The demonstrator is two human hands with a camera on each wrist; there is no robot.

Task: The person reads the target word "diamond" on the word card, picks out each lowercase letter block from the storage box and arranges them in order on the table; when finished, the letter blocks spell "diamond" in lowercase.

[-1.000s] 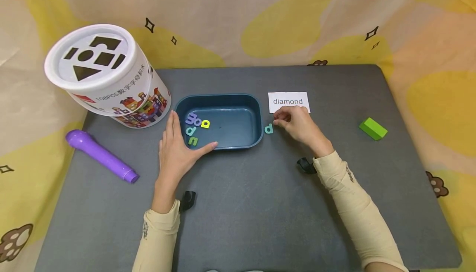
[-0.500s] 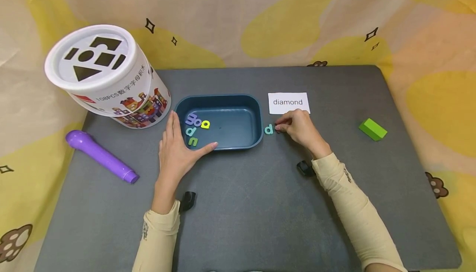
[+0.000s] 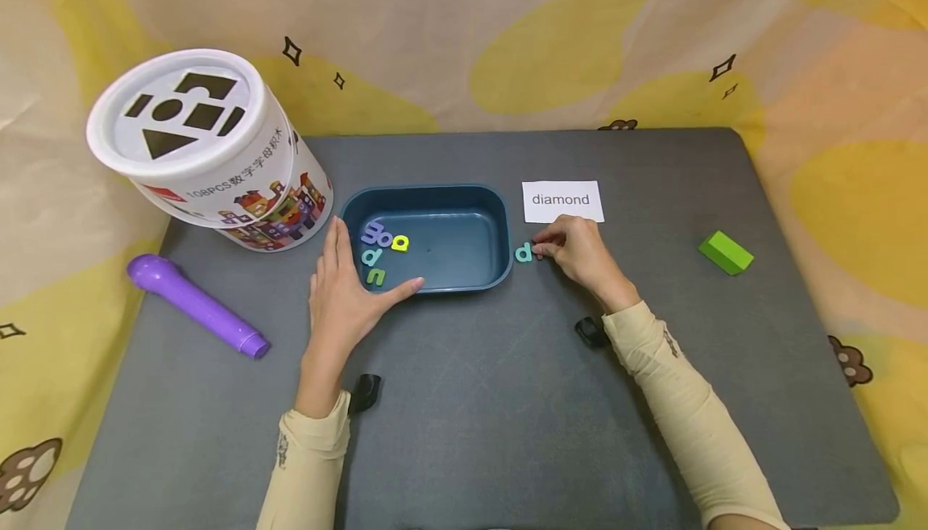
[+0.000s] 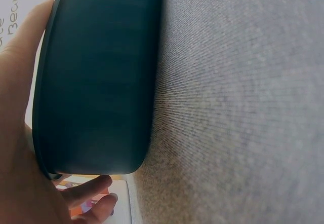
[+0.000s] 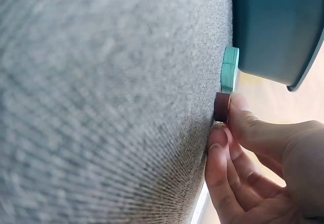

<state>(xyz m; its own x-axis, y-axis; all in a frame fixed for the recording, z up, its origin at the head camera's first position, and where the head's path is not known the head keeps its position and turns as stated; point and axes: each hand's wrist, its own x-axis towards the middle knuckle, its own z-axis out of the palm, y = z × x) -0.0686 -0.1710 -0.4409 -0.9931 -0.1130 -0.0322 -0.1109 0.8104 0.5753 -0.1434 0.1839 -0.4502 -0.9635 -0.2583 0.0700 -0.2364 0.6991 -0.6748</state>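
Observation:
My left hand [image 3: 339, 300] lies at the left front corner of a dark blue tray [image 3: 453, 252]. Its fingers stretch along the left side and its thumb along the front rim. In the tray are a purple m [image 3: 370, 233], a purple o, a yellow a, a teal letter and a green n. Right of the tray my right hand [image 3: 580, 252] pinches a small dark brown piece [image 5: 221, 108] between thumb and fingers, low over the table. Directly beside that piece a teal letter d [image 5: 230, 71] lies close to the tray. The brown piece is mostly hidden in the head view.
A white card [image 3: 540, 212] reading "diamond" lies just behind my right hand. A green block [image 3: 727, 253] sits far right. At left stand a large white bucket [image 3: 283, 192] with a holed lid and, lying down, a purple microphone-shaped toy [image 3: 199, 304].
My right hand has come down from the card's lower edge and moved slightly left with the brown piece, up beside the teal d. The left hand and tray have stayed put.

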